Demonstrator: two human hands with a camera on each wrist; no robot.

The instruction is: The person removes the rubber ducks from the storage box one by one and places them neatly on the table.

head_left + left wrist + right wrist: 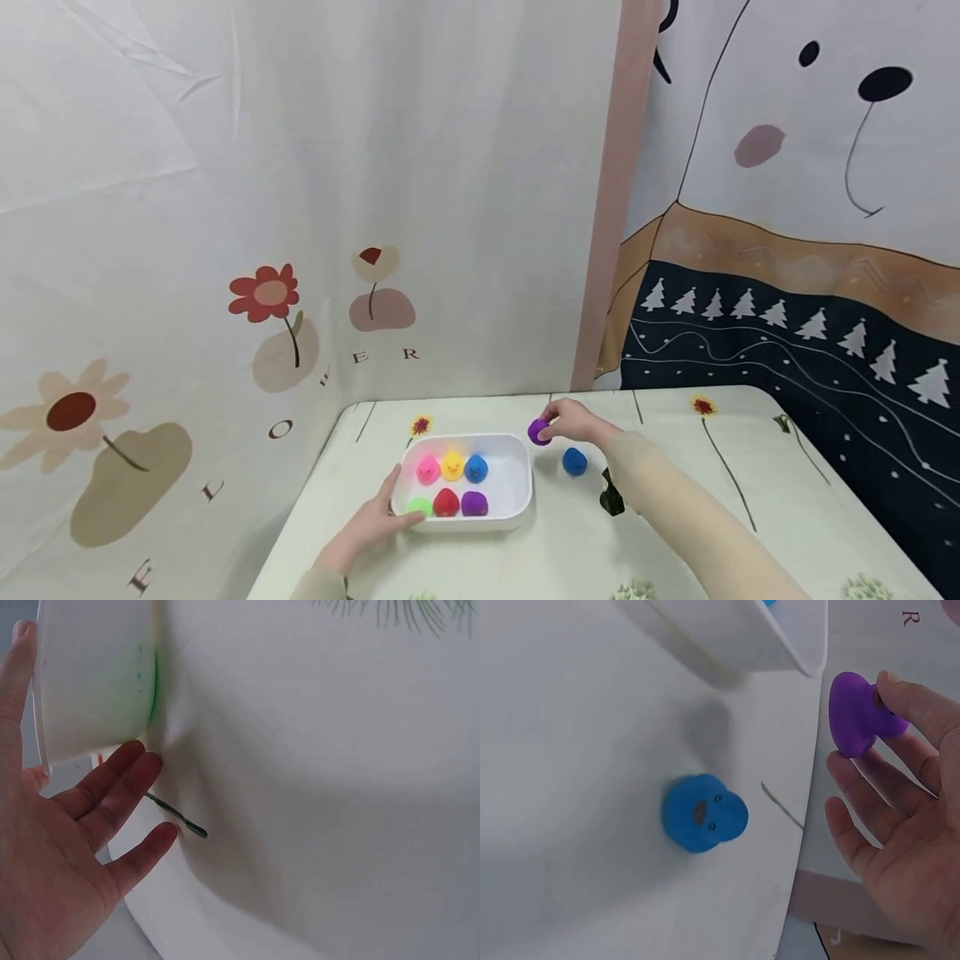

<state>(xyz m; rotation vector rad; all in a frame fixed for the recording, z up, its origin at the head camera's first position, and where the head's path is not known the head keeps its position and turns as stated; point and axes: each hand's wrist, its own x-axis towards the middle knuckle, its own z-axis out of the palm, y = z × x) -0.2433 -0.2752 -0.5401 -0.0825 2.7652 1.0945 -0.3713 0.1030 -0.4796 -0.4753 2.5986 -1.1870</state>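
A white tray (517,500) holds several small toy ducks: pink (428,470), yellow (452,466) and blue (476,468) at the back, green (420,506), red (446,502) and purple (474,503) in front. At the tray's left front corner, my left hand (378,517) touches it, thumb along the front rim, fingers spread straight against the side. My right hand (573,421) pinches another purple toy duck (850,716) between thumb and fingers, just beyond the tray's right end. Below that hand, a second blue toy duck (697,814) sits on the table.
The table (585,550) has a pale cloth printed with flowers. A black strap-like piece (612,498) shows under my right wrist. White curtain (480,208) stands behind and left; a bear-print curtain (810,333) hangs at the right.
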